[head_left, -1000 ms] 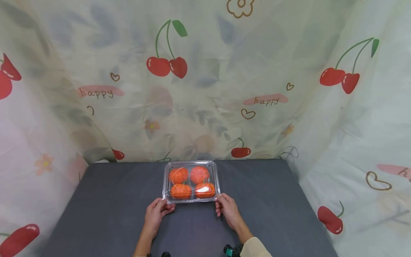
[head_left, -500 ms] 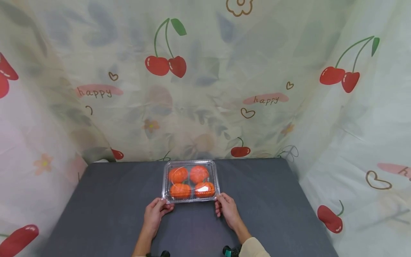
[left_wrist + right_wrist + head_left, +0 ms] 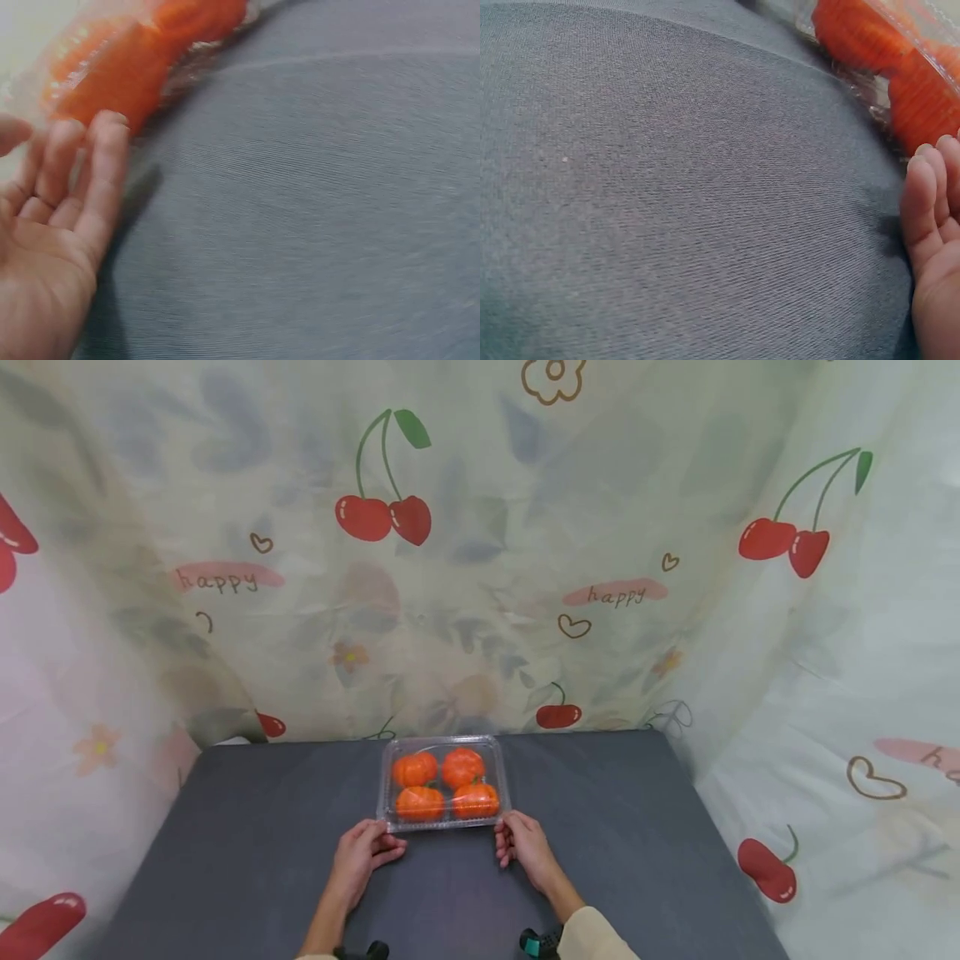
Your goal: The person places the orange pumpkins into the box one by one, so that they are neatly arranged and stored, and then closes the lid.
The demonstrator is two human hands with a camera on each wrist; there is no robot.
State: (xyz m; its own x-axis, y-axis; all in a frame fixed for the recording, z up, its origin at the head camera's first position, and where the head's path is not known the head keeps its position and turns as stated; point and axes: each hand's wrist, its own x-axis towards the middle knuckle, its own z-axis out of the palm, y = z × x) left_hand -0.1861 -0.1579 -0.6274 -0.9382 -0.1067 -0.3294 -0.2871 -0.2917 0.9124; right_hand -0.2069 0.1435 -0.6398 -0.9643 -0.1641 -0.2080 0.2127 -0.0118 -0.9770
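A clear plastic clamshell container (image 3: 442, 826) lies near the back edge of the dark table, its lid over several ribbed orange pumpkins (image 3: 420, 804) with green stems. At its near left corner, my left hand (image 3: 358, 858) pinches the rim between thumb and forefinger. My right hand (image 3: 528, 850) does the same at the near right corner. The other fingers of the left hand (image 3: 56, 217) are loosely extended below a blurred pumpkin (image 3: 120, 82) in the left wrist view. Only part of the right hand (image 3: 941, 247) shows in the right wrist view, beside the container's front.
Dark grey cloth covers the table (image 3: 247, 843). A pale curtain (image 3: 465, 568) printed with cherries hangs behind the table and along both sides. Black wrist gear (image 3: 540, 943) sits by the right sleeve (image 3: 592, 935).
The bright glare on the lid over the near right pumpkin has faded as the container shifts slightly. Both hands stay at its near corners. The head view has shifted a little.
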